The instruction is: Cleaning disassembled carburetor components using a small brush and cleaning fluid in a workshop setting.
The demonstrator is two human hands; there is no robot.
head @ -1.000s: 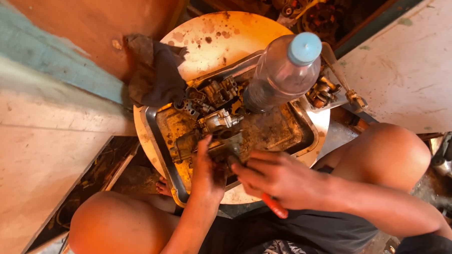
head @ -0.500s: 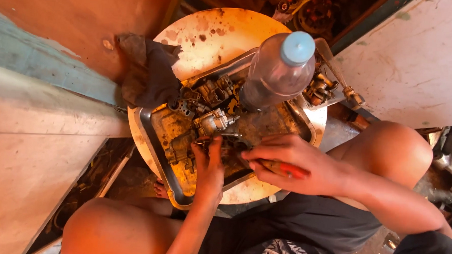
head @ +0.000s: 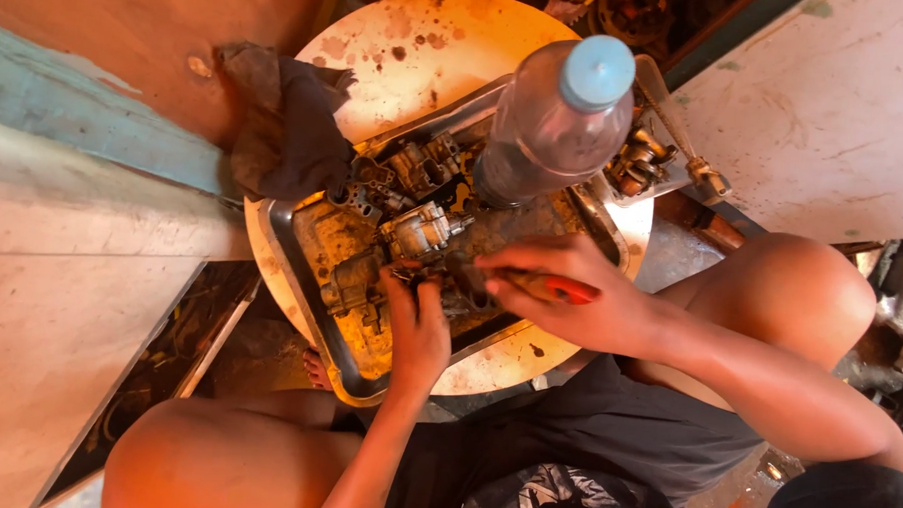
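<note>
A greasy metal tray point(head: 306, 279) rests on a round stained table top point(head: 419, 43). In the tray lie several dirty carburetor parts point(head: 422, 228). My left hand point(head: 416, 323) presses on a small metal part near the tray's middle. My right hand point(head: 560, 293) grips a tool with a red handle point(head: 555, 286), its tip pointing left toward that part. A clear plastic bottle with a pale blue cap point(head: 556, 122) stands at the tray's far side.
A dark rag point(head: 286, 123) hangs over the table's left edge. More metal parts point(head: 640, 160) and a lever point(head: 676, 132) lie at the right of the tray. My bare knees point(head: 791, 286) flank the table. A pale board point(head: 837, 107) lies at right.
My right hand has moved up and left over the tray with the red-handled tool. My left hand has stayed on the parts. The view has shifted slightly.
</note>
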